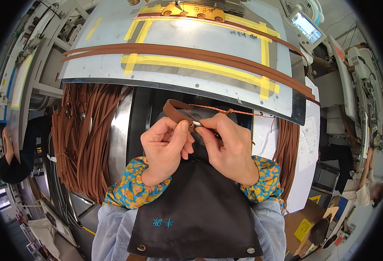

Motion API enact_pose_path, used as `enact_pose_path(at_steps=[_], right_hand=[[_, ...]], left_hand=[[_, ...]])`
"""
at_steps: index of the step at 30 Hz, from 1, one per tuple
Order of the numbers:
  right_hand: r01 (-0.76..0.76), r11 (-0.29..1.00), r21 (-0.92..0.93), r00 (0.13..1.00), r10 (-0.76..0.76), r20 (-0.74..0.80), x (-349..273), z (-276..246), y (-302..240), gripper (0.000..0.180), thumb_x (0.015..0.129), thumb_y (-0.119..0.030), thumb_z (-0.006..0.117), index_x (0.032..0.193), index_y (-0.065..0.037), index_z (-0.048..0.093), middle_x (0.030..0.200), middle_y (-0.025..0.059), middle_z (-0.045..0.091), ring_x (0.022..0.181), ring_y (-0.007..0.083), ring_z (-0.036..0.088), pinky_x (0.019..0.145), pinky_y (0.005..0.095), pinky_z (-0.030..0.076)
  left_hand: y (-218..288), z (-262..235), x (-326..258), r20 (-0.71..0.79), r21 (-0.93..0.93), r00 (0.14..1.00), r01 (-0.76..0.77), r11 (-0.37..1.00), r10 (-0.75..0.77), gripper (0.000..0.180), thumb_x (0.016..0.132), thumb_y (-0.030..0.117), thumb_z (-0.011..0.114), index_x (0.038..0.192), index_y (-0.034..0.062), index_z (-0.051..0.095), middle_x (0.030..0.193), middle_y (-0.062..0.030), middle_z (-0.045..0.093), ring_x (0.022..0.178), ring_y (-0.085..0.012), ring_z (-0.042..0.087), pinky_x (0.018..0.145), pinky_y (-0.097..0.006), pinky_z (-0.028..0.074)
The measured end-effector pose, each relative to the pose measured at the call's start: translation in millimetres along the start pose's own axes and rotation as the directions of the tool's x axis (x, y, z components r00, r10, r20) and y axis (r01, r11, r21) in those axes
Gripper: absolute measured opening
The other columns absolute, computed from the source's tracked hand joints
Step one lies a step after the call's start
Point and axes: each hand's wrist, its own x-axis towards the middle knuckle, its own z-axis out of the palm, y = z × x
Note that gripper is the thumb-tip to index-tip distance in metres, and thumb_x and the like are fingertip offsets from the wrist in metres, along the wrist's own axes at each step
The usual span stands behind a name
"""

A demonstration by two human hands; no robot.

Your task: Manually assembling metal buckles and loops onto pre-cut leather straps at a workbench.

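— Posed how?
— Bent inward at the wrists, meeting at the fingertips: left hand [167, 142] from eight o'clock, right hand [229, 146] from four.
— Gripping what?
— Pinching a brown strap [172, 114] between left thumb and fingers; clasping a small silvery piece [196, 123] in the right fingertips, close beside the strap's end. Cannot tell its exact kind.
— Looking like what, and where?
— Flat, narrow and curled into a loop toward eleven o'clock, held up beyond a black apron [195, 204].
— And farther out?
— At twelve, seen across a pale worktable [191, 37]: more brown strips [178, 51] and yellow tape [178, 64]. Hanging at nine and three, bundles of strips [80, 143]. Glowing between one and two, a screen [306, 28]. Visible near nine and four, other people [361, 187].
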Motion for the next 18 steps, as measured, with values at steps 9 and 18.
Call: enact_pose_path(at_steps=[9, 18], right_hand=[[0.016, 0.999, 0.041, 0.998, -0.014, -0.063, -0.8, -0.2, 7.5, 0.016, 0.074, -0.004, 0.07, 0.084, -0.001, 0.058, 0.069, 0.0077, 0.057, 0.055, 0.0227, 0.057, 0.044, 0.0311, 0.043], [0.054, 0.998, -0.041, 0.996, -0.057, -0.075, 0.9, -3.4, 4.5, 0.02, 0.07, -0.003, 0.072, 0.085, 0.0, 0.059, 0.069, 0.008, 0.056, 0.055, 0.0225, 0.057, 0.045, 0.0304, 0.044]], left_hand=[[-2.0, -3.3, 3.5, 0.035, -0.097, 0.998, 0.062, 0.993, -0.059, 0.022, 0.093, 0.011, 0.053, 0.074, 0.0001, 0.053, 0.062, -0.0062, 0.059, 0.045, -0.0064, 0.052, 0.037, -0.017, 0.04], [-2.8, -3.7, 2.6, 0.048, -0.1, 0.998, 0.056, 0.993, -0.051, 0.021, 0.093, 0.01, 0.053, 0.074, -0.0001, 0.053, 0.063, -0.0062, 0.059, 0.045, -0.0064, 0.052, 0.037, -0.017, 0.04]])
